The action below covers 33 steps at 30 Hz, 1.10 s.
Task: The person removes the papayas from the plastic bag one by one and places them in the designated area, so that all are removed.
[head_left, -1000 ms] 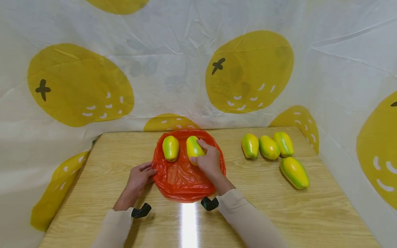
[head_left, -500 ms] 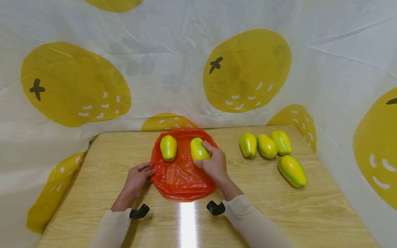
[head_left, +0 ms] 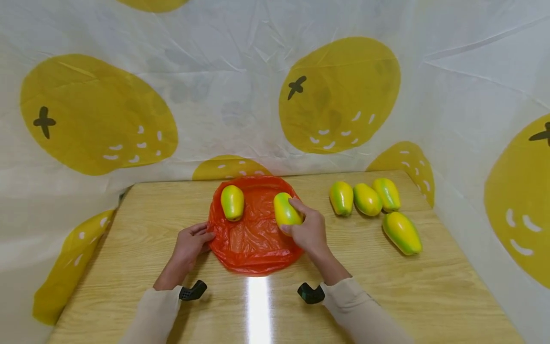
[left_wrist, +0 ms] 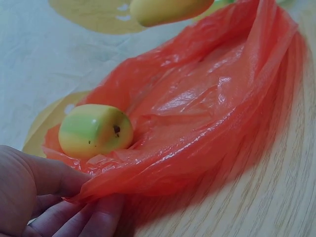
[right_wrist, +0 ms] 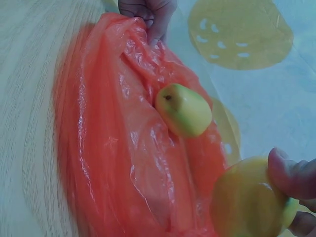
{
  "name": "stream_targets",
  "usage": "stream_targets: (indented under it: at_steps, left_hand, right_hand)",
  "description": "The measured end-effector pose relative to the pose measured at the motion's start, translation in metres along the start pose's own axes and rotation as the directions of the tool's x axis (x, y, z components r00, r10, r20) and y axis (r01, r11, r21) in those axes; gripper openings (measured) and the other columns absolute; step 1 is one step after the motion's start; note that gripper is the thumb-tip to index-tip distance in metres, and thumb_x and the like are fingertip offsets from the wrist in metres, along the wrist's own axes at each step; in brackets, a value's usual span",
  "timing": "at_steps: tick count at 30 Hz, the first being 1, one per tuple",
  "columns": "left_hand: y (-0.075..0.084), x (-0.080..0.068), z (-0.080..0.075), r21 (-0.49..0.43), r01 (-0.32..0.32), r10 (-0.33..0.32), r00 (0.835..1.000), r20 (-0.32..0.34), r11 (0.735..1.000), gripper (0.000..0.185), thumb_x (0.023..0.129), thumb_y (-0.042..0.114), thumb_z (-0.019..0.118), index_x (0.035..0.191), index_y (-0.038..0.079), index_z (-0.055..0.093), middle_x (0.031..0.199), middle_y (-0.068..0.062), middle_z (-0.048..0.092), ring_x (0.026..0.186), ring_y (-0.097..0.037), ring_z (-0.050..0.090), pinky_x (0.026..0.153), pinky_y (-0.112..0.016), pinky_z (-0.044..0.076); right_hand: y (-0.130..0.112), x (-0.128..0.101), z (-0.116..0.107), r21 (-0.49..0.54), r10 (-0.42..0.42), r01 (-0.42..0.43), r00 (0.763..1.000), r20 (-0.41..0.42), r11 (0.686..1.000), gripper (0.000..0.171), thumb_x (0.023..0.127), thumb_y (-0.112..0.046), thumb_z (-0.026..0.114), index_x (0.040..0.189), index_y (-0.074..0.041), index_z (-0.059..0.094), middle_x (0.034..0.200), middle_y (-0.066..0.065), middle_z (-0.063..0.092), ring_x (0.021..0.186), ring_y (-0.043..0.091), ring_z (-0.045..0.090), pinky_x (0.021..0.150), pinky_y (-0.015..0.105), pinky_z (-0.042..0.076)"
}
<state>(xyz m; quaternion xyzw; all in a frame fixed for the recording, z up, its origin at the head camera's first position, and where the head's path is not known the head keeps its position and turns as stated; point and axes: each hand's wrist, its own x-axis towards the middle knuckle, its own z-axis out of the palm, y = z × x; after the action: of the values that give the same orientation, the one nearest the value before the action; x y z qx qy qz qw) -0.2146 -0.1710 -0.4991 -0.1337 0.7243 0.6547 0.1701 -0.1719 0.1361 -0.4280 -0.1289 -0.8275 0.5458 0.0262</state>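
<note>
A red plastic bag [head_left: 253, 241] lies spread open on the table, its rim standing up all round. One yellow-green papaya [head_left: 232, 203] rests inside it at the left. My left hand [head_left: 189, 246] pinches the bag's left rim, the thumb on the inner side and the fingers outside, as the left wrist view shows. In my right hand [head_left: 310, 231] is a second papaya [head_left: 285, 211], gripped from its right side. This fruit is raised above the bag's right part; the left wrist view shows it [left_wrist: 170, 11] higher than the rim.
Several more papayas [head_left: 367, 199] lie in a loose group on the wooden table [head_left: 386, 296] at the right. A white cloth [head_left: 227, 110] printed with yellow fruit hangs behind the table and along its sides. Black mounts [head_left: 311, 293] sit at both wrists.
My right hand has moved to the right with its papaya, away from the one in the bag. The left hand stays on the rim. The head view has shifted slightly.
</note>
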Motion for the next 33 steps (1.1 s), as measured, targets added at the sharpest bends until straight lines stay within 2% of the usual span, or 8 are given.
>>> stream_targets:
  at_steps: [6,13,33]
  left_hand:
    - [0.001,-0.001,-0.001,-0.019,-0.006,0.006,1.000,0.005,1.000,0.055,0.102,0.007,0.064,0.153,-0.002,0.047,0.155,-0.027,0.050,0.095,-0.005,0.071,0.078,-0.023,0.064]
    - [0.000,0.000,-0.001,0.002,0.000,0.000,1.000,-0.001,1.000,0.053,0.102,0.008,0.064,0.153,0.001,0.049,0.154,-0.025,0.053,0.095,-0.004,0.071,0.080,-0.022,0.063]
    - [0.000,0.002,-0.003,-0.003,-0.004,0.004,1.000,0.005,1.000,0.053,0.102,0.006,0.063,0.153,0.000,0.048,0.153,-0.025,0.053,0.094,-0.003,0.071,0.079,-0.021,0.063]
  right_hand:
    - [0.002,-0.004,-0.013,-0.010,-0.011,0.011,1.000,0.014,1.000,0.073,0.084,-0.001,0.083,0.150,-0.015,0.057,0.161,0.004,0.049,0.155,0.027,0.039,0.129,0.049,0.031]
    - [0.009,-0.010,-0.029,-0.020,-0.005,0.005,1.000,0.002,1.000,0.073,0.084,-0.001,0.083,0.151,-0.012,0.055,0.161,0.005,0.049,0.156,0.026,0.038,0.130,0.048,0.028]
    - [0.026,-0.017,-0.064,-0.075,-0.006,0.002,0.998,-0.062,0.997,0.073,0.083,-0.002,0.083,0.151,-0.011,0.056,0.160,0.005,0.051,0.155,0.025,0.039,0.130,0.048,0.030]
